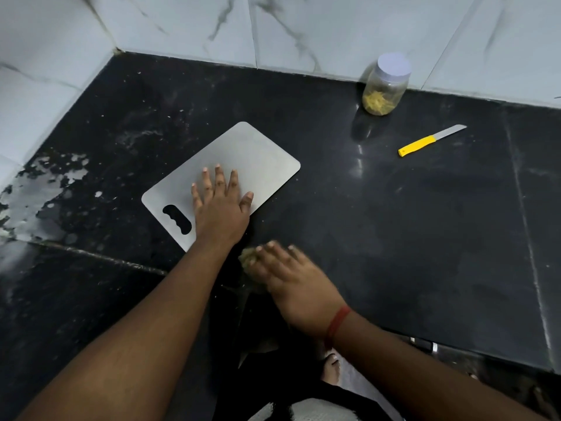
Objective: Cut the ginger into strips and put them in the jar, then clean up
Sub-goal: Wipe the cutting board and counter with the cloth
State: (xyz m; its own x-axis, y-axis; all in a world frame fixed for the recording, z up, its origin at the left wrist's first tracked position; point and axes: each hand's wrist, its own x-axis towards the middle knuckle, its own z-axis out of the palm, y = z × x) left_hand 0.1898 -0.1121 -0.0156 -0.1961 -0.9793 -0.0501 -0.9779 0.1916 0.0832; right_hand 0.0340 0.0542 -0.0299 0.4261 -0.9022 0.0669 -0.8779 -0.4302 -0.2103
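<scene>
Ginger scraps (247, 259): right hand (291, 282) flat, sweeping; left hand (220, 205) flat, pinning cutting board (249, 150). Risk: scraps spilling off the six-o'clock counter edge.

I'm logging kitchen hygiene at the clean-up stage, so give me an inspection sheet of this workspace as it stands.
Surface: black stone counter, pale smears and flaking patches at its left end.
Job's things: jar lidded, yellow ginger strips inside, by the wall; metal cutting board bare; yellow-handled knife lying right of the board.
Clutter: small specks scattered on the counter.
Grippers: left hand flat on the board; right hand blurred, over a greenish scrub pad at the counter's front edge.
Cables: nothing seen.
Surroundings: white marbled wall tiles.
</scene>
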